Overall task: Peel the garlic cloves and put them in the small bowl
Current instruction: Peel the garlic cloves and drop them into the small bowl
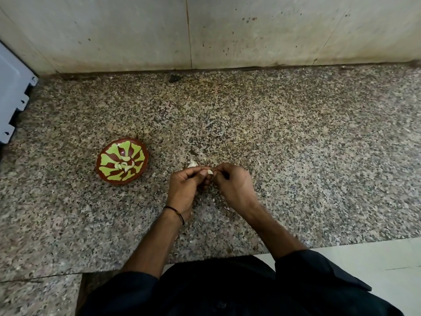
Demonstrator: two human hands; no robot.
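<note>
Over the speckled granite counter (296,144), my left hand (185,187) and my right hand (232,184) meet fingertip to fingertip and both pinch one white garlic clove (209,172). A small brown bowl with a green pattern (107,176) stands to the left of my hands, and several peeled cloves (124,164) lie in its middle. Just beyond my fingers a piece of garlic (192,164) and bits of papery skin (206,158) lie on the counter.
A tiled wall (227,30) rises at the back of the counter. A grey-white appliance edge (13,103) juts in at the far left. The counter's front edge drops to a pale floor (376,270) at lower right.
</note>
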